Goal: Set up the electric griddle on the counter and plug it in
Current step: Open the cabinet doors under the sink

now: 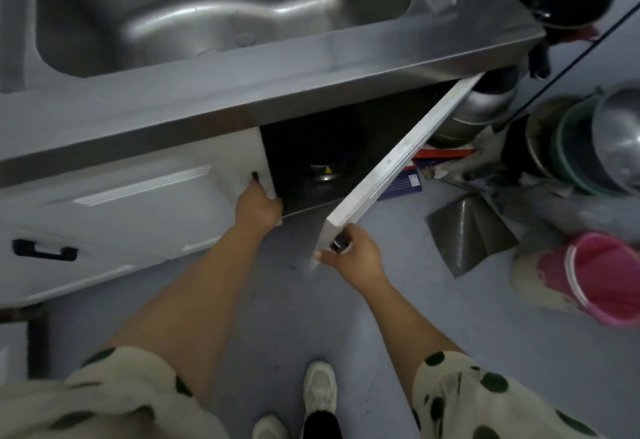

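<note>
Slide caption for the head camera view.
Left hand grips the left cabinet door, right hand holds the open right door under the sink.

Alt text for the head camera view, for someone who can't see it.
A person's right hand grips the swung-open right door of a cabinet under a steel sink, while the left hand holds the edge of the left door. A dark appliance sits inside; metal pots and a pink bucket are on the floor nearby.
</note>
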`<state>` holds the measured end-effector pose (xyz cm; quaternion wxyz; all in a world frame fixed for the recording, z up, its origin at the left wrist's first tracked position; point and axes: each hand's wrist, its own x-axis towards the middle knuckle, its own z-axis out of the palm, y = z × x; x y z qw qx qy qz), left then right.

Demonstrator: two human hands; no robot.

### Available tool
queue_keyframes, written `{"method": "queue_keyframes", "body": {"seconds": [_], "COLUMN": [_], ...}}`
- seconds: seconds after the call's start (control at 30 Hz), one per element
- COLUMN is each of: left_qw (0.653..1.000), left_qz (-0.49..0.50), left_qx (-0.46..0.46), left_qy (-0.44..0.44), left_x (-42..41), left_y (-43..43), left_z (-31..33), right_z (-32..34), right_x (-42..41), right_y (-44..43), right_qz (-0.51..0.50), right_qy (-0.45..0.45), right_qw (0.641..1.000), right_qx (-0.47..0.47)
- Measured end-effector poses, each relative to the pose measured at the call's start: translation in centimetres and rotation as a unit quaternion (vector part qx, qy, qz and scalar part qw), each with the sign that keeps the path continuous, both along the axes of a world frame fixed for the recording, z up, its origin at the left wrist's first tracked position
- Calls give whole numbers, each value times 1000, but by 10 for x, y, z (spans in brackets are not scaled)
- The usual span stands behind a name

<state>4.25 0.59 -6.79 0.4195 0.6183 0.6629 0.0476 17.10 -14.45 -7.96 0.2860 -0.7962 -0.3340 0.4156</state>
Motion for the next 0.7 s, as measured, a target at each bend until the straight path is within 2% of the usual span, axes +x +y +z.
{"method": "queue_keyframes", "body": {"seconds": [0.3,0.53,0.7], "left_qw": [997,992,991], "left_qz": [-65,-118,-128], "left_qx": [13,40,37], "left_qy": [39,3,-23], "left_x": [16,49,62], "left_y": [-32,-52,-66], "left_z": [5,18,24], "right_z": [5,7,9], "right_x": [38,66,94], "right_y": [-101,-139,-147], "right_qz": [-166,-320,-431], "right_qy": [-12,-9,1], "right_qw": [985,947,902], "right_qx": [-45,-19,10]}}
